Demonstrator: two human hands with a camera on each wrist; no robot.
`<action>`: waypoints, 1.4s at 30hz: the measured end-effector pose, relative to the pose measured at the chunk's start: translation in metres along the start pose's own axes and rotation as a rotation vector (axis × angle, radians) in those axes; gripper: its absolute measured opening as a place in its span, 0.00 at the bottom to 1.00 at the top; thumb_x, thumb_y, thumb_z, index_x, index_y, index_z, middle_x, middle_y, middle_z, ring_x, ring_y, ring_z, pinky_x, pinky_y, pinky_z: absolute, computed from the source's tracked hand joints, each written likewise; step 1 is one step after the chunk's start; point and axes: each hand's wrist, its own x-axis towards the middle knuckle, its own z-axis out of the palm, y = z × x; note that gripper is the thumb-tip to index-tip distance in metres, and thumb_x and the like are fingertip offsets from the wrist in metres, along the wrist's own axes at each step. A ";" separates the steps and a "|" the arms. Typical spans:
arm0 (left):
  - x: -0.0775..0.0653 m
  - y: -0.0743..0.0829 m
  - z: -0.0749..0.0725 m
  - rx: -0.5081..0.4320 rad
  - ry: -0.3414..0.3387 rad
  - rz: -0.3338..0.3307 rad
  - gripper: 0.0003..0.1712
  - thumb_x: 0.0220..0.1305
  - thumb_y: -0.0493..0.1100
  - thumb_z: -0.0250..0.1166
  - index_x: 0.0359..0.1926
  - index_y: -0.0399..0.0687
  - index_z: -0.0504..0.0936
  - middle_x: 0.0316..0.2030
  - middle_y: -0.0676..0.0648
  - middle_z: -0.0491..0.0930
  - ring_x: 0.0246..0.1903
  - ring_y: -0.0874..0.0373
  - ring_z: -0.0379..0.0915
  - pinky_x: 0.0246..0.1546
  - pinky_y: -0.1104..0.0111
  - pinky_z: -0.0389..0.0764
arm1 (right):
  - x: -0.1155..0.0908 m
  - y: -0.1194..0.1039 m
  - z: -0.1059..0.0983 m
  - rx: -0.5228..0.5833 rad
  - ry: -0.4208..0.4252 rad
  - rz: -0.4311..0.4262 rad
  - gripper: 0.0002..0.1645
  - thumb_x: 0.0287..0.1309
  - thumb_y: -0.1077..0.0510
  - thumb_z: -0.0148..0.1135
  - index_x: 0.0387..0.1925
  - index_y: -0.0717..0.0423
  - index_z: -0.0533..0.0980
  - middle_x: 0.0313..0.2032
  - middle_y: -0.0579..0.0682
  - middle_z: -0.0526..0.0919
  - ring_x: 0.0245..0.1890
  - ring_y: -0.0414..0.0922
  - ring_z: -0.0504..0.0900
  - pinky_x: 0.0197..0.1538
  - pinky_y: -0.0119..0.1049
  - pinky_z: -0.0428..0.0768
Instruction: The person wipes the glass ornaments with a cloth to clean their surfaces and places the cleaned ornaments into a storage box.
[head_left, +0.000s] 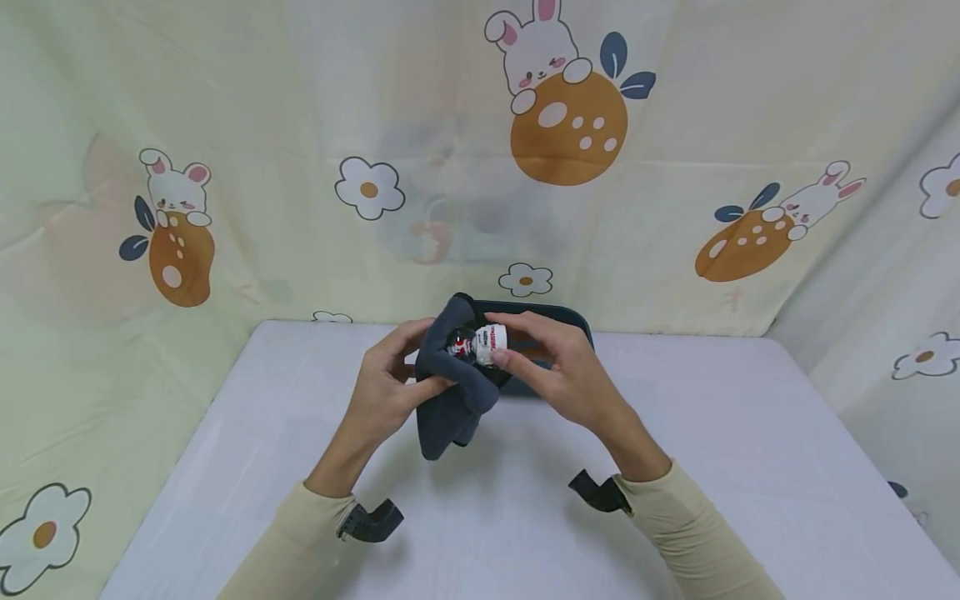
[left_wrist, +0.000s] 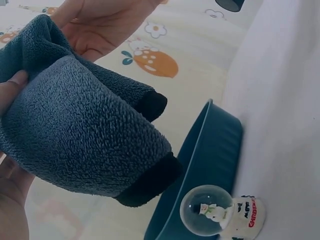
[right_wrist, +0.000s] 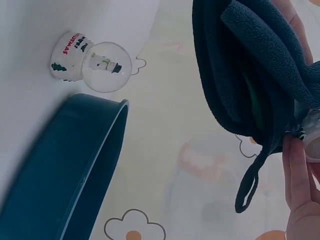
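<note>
In the head view my left hand (head_left: 378, 383) grips a slate-blue towel (head_left: 457, 400) with thumb and fingers. The towel wraps round the globe end of a snow globe (head_left: 491, 343) with a white base and red lettering. My right hand (head_left: 558, 367) pinches that base between thumb and fingers. Dark and red detail shows beside the base; the rest of the globe is hidden by cloth. A hanging loop (right_wrist: 247, 185) dangles from the towel in the right wrist view. Black trim (left_wrist: 152, 182) edges the cloth in the left wrist view.
A dark blue basin (head_left: 573, 318) stands at the table's back, just behind my hands. Next to it stands a second snow globe (right_wrist: 67, 56), white-based with a snowman inside, seen in both wrist views. A printed curtain (head_left: 442, 100) hangs beyond the white table (head_left: 675, 400).
</note>
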 end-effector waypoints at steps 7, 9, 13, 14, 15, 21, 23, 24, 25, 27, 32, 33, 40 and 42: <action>0.001 0.017 0.002 0.019 -0.007 0.004 0.33 0.48 0.24 0.70 0.58 0.36 0.73 0.51 0.40 0.78 0.47 0.54 0.76 0.36 0.62 0.85 | 0.001 -0.013 -0.001 0.032 -0.020 0.156 0.22 0.65 0.61 0.58 0.60 0.55 0.73 0.48 0.49 0.81 0.40 0.41 0.82 0.44 0.33 0.83; 0.001 0.020 0.003 0.028 -0.008 0.014 0.33 0.49 0.24 0.70 0.58 0.34 0.73 0.51 0.39 0.77 0.46 0.55 0.76 0.37 0.63 0.85 | 0.002 -0.021 -0.002 0.048 -0.031 0.183 0.22 0.65 0.62 0.58 0.60 0.59 0.73 0.49 0.51 0.81 0.41 0.42 0.82 0.45 0.32 0.82; 0.001 0.021 0.003 0.037 -0.007 0.027 0.33 0.48 0.24 0.70 0.58 0.33 0.73 0.51 0.38 0.77 0.46 0.55 0.76 0.38 0.63 0.85 | 0.002 -0.030 -0.002 0.074 -0.049 0.179 0.23 0.64 0.63 0.59 0.61 0.59 0.72 0.52 0.52 0.80 0.43 0.43 0.81 0.47 0.32 0.82; 0.001 0.021 0.003 0.037 -0.006 0.029 0.33 0.48 0.23 0.70 0.57 0.33 0.73 0.51 0.38 0.77 0.46 0.55 0.76 0.38 0.62 0.85 | 0.002 -0.027 -0.002 0.078 -0.052 0.166 0.24 0.63 0.63 0.59 0.61 0.58 0.72 0.52 0.51 0.80 0.43 0.43 0.80 0.47 0.32 0.82; 0.001 0.020 0.002 0.034 -0.006 0.030 0.33 0.48 0.23 0.71 0.57 0.33 0.73 0.51 0.38 0.77 0.46 0.55 0.76 0.37 0.62 0.85 | 0.001 -0.023 -0.002 0.071 -0.053 0.149 0.25 0.63 0.62 0.60 0.62 0.56 0.72 0.51 0.50 0.79 0.42 0.43 0.80 0.47 0.32 0.82; 0.000 0.020 0.001 0.022 0.003 0.019 0.33 0.48 0.24 0.71 0.57 0.34 0.74 0.51 0.39 0.78 0.46 0.54 0.76 0.36 0.61 0.85 | -0.002 -0.001 0.001 0.057 -0.046 0.033 0.30 0.59 0.59 0.65 0.63 0.49 0.71 0.50 0.44 0.78 0.47 0.43 0.80 0.51 0.34 0.81; 0.000 0.020 0.001 0.025 0.007 0.016 0.32 0.48 0.24 0.71 0.57 0.34 0.74 0.51 0.40 0.78 0.47 0.54 0.77 0.36 0.61 0.85 | -0.002 -0.001 0.001 0.060 -0.040 0.007 0.32 0.57 0.61 0.66 0.63 0.51 0.71 0.51 0.45 0.78 0.49 0.44 0.79 0.52 0.34 0.80; 0.000 0.020 0.001 0.026 0.009 0.013 0.32 0.48 0.24 0.71 0.57 0.34 0.74 0.51 0.40 0.78 0.47 0.54 0.77 0.37 0.62 0.85 | -0.002 -0.001 0.001 0.052 -0.035 -0.005 0.32 0.56 0.61 0.67 0.63 0.52 0.71 0.51 0.45 0.77 0.50 0.44 0.79 0.52 0.34 0.80; 0.000 0.021 0.002 0.027 0.010 0.009 0.32 0.49 0.25 0.71 0.57 0.34 0.74 0.51 0.40 0.78 0.47 0.54 0.77 0.36 0.62 0.85 | -0.002 -0.002 0.001 0.043 -0.029 -0.018 0.33 0.54 0.62 0.68 0.63 0.52 0.71 0.51 0.45 0.77 0.50 0.44 0.78 0.52 0.34 0.81; 0.000 0.021 0.002 0.028 0.013 0.004 0.31 0.49 0.25 0.70 0.57 0.35 0.74 0.51 0.40 0.78 0.48 0.55 0.77 0.36 0.62 0.85 | -0.003 -0.002 0.001 0.031 -0.017 -0.045 0.34 0.52 0.64 0.69 0.62 0.54 0.72 0.51 0.46 0.77 0.51 0.43 0.78 0.52 0.35 0.81; -0.001 0.022 0.002 0.023 0.018 -0.013 0.29 0.50 0.25 0.70 0.56 0.35 0.75 0.50 0.40 0.79 0.48 0.55 0.78 0.35 0.63 0.85 | -0.003 0.000 0.002 -0.010 0.015 -0.122 0.35 0.46 0.67 0.72 0.60 0.58 0.74 0.52 0.48 0.78 0.52 0.44 0.78 0.51 0.37 0.81; -0.001 0.022 0.002 0.020 0.019 -0.015 0.29 0.50 0.25 0.70 0.55 0.35 0.76 0.50 0.41 0.79 0.48 0.56 0.78 0.35 0.63 0.85 | -0.003 0.000 0.002 -0.028 0.019 -0.135 0.35 0.45 0.67 0.72 0.59 0.57 0.74 0.53 0.48 0.78 0.52 0.44 0.78 0.51 0.36 0.81; -0.001 0.021 0.003 -0.005 0.022 -0.023 0.27 0.51 0.25 0.70 0.54 0.35 0.76 0.49 0.40 0.79 0.48 0.55 0.78 0.37 0.61 0.85 | -0.003 0.002 0.000 -0.096 0.016 -0.176 0.33 0.45 0.67 0.72 0.57 0.55 0.76 0.53 0.48 0.77 0.54 0.43 0.77 0.54 0.33 0.79; -0.001 0.020 0.003 -0.010 0.023 -0.026 0.26 0.51 0.25 0.70 0.54 0.35 0.77 0.49 0.40 0.79 0.48 0.54 0.78 0.37 0.61 0.85 | -0.003 0.003 0.000 -0.096 0.011 -0.179 0.33 0.45 0.68 0.71 0.57 0.55 0.75 0.54 0.48 0.77 0.55 0.43 0.76 0.55 0.34 0.79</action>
